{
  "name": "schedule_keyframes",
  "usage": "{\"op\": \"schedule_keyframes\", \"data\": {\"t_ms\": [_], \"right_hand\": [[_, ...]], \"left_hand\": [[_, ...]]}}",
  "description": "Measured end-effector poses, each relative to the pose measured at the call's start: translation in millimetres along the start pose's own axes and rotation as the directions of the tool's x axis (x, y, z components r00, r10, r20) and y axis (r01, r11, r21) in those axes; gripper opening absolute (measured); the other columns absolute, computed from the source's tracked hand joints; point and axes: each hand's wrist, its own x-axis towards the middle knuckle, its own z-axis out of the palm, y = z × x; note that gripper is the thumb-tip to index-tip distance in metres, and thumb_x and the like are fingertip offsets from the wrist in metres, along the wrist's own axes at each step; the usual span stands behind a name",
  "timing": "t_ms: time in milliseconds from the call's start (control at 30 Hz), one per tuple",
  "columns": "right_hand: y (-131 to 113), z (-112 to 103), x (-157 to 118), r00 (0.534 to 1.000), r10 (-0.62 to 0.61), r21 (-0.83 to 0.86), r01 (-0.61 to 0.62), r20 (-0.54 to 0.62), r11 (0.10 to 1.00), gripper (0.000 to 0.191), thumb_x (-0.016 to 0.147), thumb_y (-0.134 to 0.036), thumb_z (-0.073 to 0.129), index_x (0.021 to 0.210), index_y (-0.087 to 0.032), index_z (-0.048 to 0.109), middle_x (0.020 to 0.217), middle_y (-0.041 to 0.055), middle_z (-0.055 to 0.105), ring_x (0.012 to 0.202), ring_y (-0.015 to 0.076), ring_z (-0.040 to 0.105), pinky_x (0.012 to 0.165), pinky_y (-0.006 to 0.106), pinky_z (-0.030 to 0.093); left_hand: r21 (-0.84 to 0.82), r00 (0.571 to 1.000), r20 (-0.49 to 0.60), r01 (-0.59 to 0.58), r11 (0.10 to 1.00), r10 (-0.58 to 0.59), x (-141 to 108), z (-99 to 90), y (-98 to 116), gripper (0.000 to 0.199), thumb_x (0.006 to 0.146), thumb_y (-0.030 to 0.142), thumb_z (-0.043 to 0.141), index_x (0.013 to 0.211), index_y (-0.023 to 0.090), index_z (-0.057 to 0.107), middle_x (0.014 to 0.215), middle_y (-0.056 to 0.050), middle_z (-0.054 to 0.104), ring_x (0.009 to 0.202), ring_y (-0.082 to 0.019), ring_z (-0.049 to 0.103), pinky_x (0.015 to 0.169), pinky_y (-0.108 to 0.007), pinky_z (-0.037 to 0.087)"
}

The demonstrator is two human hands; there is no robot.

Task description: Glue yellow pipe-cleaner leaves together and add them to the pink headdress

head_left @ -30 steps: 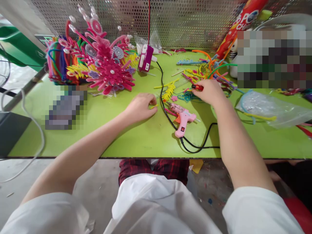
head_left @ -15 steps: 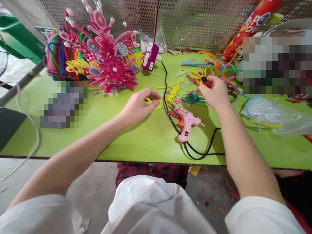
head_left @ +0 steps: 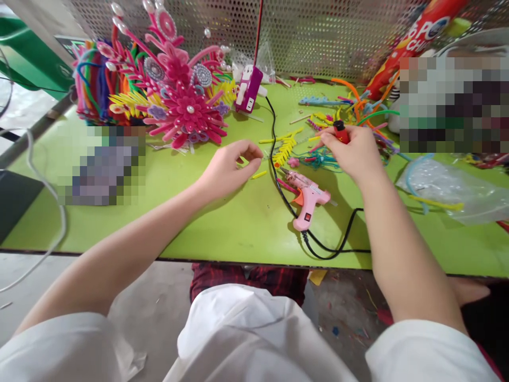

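Green bench [head_left: 222,228], cluttered, with a perforated metal screen [head_left: 310,40] behind it. From my remote station I log near to far. Black cord [head_left: 358,250] loops beside the pink glue gun [head_left: 308,204] and passes out of sight under the right forearm [head_left: 392,223]; a sideways sweep of that arm could hook the loop and drag the gun. Its nozzle [head_left: 283,170] points toward a yellow sprig [head_left: 285,150]. I cannot tell whether it is hot; if so, a careless reach could burn fingers. Left hand [head_left: 231,165]: loosely curled, nothing gripped that I can see. A short yellow piece [head_left: 260,174] lies on the bench just beside its thumb, light enough, I judge, to be brushed away. Right hand [head_left: 356,151]: grasping a red-and-black object [head_left: 341,133]; a yellow strip [head_left: 314,138] projects near its fingertips, whether pinched too I cannot tell. Tangled teal thread [head_left: 324,160] lies just in front, and a low pass might snag it. Farthest: purple adaptor [head_left: 249,90]. A cord tug could shift it against the pink flower ornament [head_left: 186,109].
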Motion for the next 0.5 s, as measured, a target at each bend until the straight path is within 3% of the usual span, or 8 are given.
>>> {"op": "schedule_keyframes", "data": {"t_ms": [100, 200, 367, 500], "right_hand": [[-46.3, 11.2, -24.3, 0.995, -0.050, 0.198, 0.031, 0.091, 0.980, 0.011, 0.091, -0.029, 0.077, 0.094, -0.019, 0.081, 0.077, 0.0026, 0.068, 0.069, 0.0154, 0.062, 0.070, 0.033, 0.054], [-77.3, 25.5, -47.9, 0.980, -0.072, 0.380, -0.003, 0.185, 0.925, 0.015, 0.092, -0.035, 0.077, 0.092, -0.020, 0.079, 0.070, 0.0002, 0.062, 0.059, 0.0119, 0.053, 0.056, 0.028, 0.043], [-80.8, 39.7, -57.7, 0.957, -0.040, 0.600, -0.147, 0.287, 0.786, 0.034, 0.091, -0.054, 0.078, 0.093, -0.021, 0.073, 0.063, -0.0045, 0.044, 0.050, 0.0078, 0.034, 0.047, 0.026, 0.026], [-83.6, 39.7, -55.6, 0.916, 0.051, 0.690, -0.336, 0.398, 0.641, 0.065, 0.093, -0.082, 0.053, 0.073, -0.021, 0.057, 0.059, -0.0041, 0.032, 0.047, 0.0082, 0.025, 0.045, 0.029, 0.016]], "left_hand": [[-0.092, 0.999, -0.013, -0.047, 0.995, 0.046, -4.7, 1.0, 10.0, 0.030, 0.094, 0.033, 0.071, 0.120, 0.017, 0.073, 0.116, -0.007, 0.080, 0.100, -0.016, 0.074, 0.082, -0.027, 0.055], [-0.133, 0.993, -0.016, -0.114, 0.985, 0.113, -11.3, 2.9, 22.7, 0.021, 0.098, 0.035, 0.070, 0.109, 0.018, 0.076, 0.101, -0.004, 0.081, 0.090, -0.013, 0.073, 0.076, -0.024, 0.053], [-0.130, 0.986, -0.084, -0.155, 0.979, 0.145, -16.1, 1.7, 32.1, 0.012, 0.098, 0.026, 0.068, 0.092, 0.018, 0.074, 0.079, 0.001, 0.074, 0.072, -0.010, 0.065, 0.065, -0.022, 0.047], [-0.094, 0.964, -0.208, -0.190, 0.977, 0.167, -14.2, -3.1, 34.3, 0.008, 0.096, 0.021, 0.069, 0.089, 0.018, 0.072, 0.076, 0.002, 0.071, 0.069, -0.009, 0.062, 0.065, -0.023, 0.047]]}}
